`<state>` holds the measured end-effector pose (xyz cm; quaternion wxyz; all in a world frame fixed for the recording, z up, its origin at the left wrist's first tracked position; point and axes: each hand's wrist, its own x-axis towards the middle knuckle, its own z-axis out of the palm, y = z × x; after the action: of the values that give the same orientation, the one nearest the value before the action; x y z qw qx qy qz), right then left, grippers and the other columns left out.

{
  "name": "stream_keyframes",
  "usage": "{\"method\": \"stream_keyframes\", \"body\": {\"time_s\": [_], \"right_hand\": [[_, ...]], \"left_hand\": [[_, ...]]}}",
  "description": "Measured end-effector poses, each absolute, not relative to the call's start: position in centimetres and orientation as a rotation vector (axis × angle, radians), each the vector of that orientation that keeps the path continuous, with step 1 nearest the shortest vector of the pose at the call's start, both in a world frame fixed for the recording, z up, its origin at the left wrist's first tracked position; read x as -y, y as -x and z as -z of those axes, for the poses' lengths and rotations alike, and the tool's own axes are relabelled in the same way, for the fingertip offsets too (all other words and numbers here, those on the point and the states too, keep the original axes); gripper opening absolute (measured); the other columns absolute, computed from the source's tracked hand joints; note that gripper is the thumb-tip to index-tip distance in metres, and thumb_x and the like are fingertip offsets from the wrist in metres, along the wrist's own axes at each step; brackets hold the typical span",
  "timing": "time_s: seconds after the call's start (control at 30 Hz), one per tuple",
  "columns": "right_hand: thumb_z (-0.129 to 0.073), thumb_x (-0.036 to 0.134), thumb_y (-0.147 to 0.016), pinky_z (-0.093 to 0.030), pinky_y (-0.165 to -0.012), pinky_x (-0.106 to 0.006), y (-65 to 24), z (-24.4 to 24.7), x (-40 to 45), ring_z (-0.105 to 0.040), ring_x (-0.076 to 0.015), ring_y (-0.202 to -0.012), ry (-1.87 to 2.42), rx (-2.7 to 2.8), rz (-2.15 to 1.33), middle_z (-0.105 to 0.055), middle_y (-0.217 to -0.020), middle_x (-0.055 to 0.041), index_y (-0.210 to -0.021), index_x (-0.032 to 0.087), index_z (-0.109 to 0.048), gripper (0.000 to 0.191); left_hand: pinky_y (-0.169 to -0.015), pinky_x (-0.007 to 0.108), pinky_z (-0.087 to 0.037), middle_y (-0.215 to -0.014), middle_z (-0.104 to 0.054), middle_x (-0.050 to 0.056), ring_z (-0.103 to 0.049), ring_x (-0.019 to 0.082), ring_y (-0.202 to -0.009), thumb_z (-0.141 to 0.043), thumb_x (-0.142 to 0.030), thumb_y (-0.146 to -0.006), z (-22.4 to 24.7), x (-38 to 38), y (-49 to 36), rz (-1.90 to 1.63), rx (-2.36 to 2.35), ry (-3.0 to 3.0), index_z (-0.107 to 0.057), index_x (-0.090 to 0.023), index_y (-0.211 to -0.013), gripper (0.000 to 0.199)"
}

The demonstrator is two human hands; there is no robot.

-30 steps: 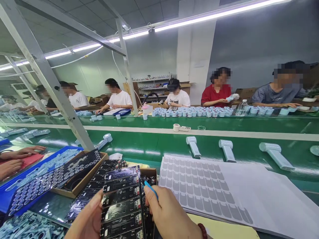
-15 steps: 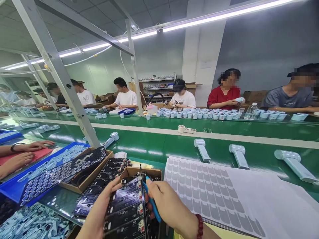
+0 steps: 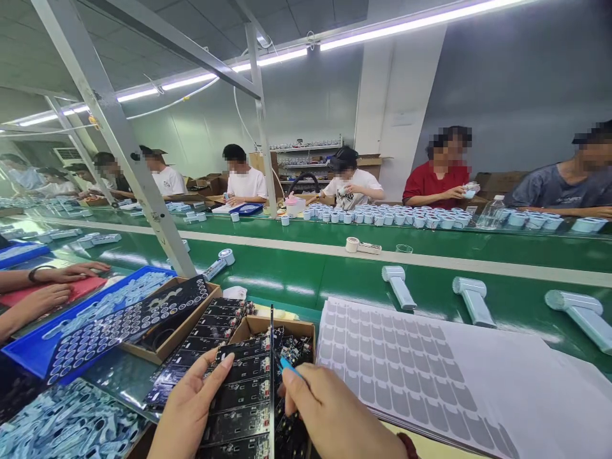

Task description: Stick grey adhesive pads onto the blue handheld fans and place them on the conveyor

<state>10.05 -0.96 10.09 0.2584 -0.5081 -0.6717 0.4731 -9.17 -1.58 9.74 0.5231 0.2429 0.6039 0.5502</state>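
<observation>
My left hand [image 3: 184, 405] is closed round a panel of black circuit boards [image 3: 241, 389], its thumb lying on the upper face. The panel is tilted, with a thin upright strip [image 3: 272, 382] along its right edge. In my right hand [image 3: 329, 408] are blue-handled pliers [image 3: 288, 366], pointing at that edge; their jaws are partly hidden. Beneath both hands stands a cardboard box [image 3: 310, 330] with small dark circuit boards [image 3: 297, 349] inside. More black board panels [image 3: 210, 328] lie stacked to the left.
Right of the box lie sheets of grey stickers [image 3: 382, 357]. A blue tray [image 3: 29, 357] of light-blue parts and a co-worker's hands [image 3: 52, 290] are at left. Pale-blue handheld casings [image 3: 400, 290] rest on the green conveyor [image 3: 306, 268]. A metal post [image 3: 143, 159] rises at left.
My left hand has shifted its grip, so its thumb now shows on the panel. The right hand and pliers have moved slightly down, uncovering small boards in the box. The view has shifted slightly.
</observation>
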Motion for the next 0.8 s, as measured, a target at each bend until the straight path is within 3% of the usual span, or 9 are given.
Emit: {"method": "stream_keyframes", "body": {"time_s": [0.13, 0.23, 0.33, 0.47, 0.57, 0.67, 0.8], "right_hand": [[-0.028, 0.065, -0.095, -0.043, -0.075, -0.038, -9.6, -10.0, 1.2, -0.057, -0.0251, -0.081, 1.441, 1.804, -1.262, -0.058, -0.079, -0.0058, -0.074, 0.023, -0.049, 0.051], [-0.035, 0.085, -0.08, -0.045, -0.059, -0.031, -8.4, -9.7, 0.6, -0.051, -0.0162, -0.058, 1.269, 1.497, -1.623, -0.051, -0.067, -0.0003, -0.071, 0.024, -0.045, 0.063], [-0.037, 0.093, -0.069, -0.044, -0.049, -0.026, -7.4, -9.5, -0.4, -0.046, -0.011, -0.052, 1.122, 1.273, -1.807, -0.052, -0.07, 0.0009, -0.065, 0.025, -0.035, 0.069], [-0.045, 0.079, -0.082, -0.043, -0.052, -0.028, -7.0, -9.1, -2.1, -0.049, -0.0133, -0.054, 1.283, 1.386, -1.603, -0.052, -0.066, -0.0007, -0.06, 0.023, -0.043, 0.06], [-0.04, 0.063, -0.095, -0.043, -0.055, -0.03, -7.3, -9.0, -2.5, -0.053, -0.0165, -0.057, 1.358, 1.482, -1.506, -0.054, -0.064, -0.0022, -0.062, 0.022, -0.049, 0.053], [-0.038, 0.052, -0.099, -0.043, -0.065, -0.032, -7.9, -9.2, -1.5, -0.056, -0.0184, -0.065, 1.318, 1.618, -1.483, -0.059, -0.068, -0.0039, -0.062, 0.02, -0.055, 0.051], [-0.033, 0.058, -0.098, -0.039, -0.075, -0.035, -8.7, -9.5, 0.7, -0.058, -0.0224, -0.08, 1.385, 1.81, -1.298, -0.061, -0.077, -0.0046, -0.068, 0.023, -0.057, 0.052]], "left_hand": [[-0.076, 0.025, -0.058, -0.097, -0.079, 0.0, -0.073, 0.021, -0.094, -0.076, -0.035, -0.075, -9.6, 1.5, 9.2, -1.443, -1.604, -0.516, -0.071, -0.026, -0.102, 0.028], [-0.079, 0.034, -0.059, -0.093, -0.079, 0.005, -0.072, 0.027, -0.096, -0.077, -0.029, -0.071, -9.2, 1.0, 9.3, -1.324, -1.55, -0.392, -0.073, -0.022, -0.094, 0.025], [-0.08, 0.041, -0.059, -0.088, -0.078, 0.01, -0.073, 0.031, -0.094, -0.07, -0.022, -0.072, -9.3, 0.6, 9.6, -1.207, -1.516, -0.338, -0.073, -0.019, -0.088, 0.016], [-0.086, 0.039, -0.057, -0.097, -0.078, 0.008, -0.071, 0.027, -0.101, -0.056, -0.029, -0.083, -10.3, 1.1, 9.8, -1.237, -1.496, -0.355, -0.074, -0.021, -0.087, 0.019], [-0.082, 0.035, -0.058, -0.096, -0.079, 0.006, -0.071, 0.026, -0.099, -0.07, -0.032, -0.075, -10.6, 1.9, 9.6, -1.251, -1.429, -0.388, -0.074, -0.022, -0.095, 0.022], [-0.068, 0.034, -0.06, -0.089, -0.079, 0.005, -0.073, 0.028, -0.088, -0.081, -0.036, -0.066, -9.8, 2.1, 9.5, -1.272, -1.473, -0.453, -0.072, -0.024, -0.1, 0.038], [-0.065, 0.032, -0.06, -0.11, -0.076, 0.003, -0.07, 0.03, -0.103, -0.083, -0.041, -0.063, -8.4, 2.0, 10.0, -1.376, -1.628, -0.385, -0.07, -0.028, -0.104, 0.046]]}}
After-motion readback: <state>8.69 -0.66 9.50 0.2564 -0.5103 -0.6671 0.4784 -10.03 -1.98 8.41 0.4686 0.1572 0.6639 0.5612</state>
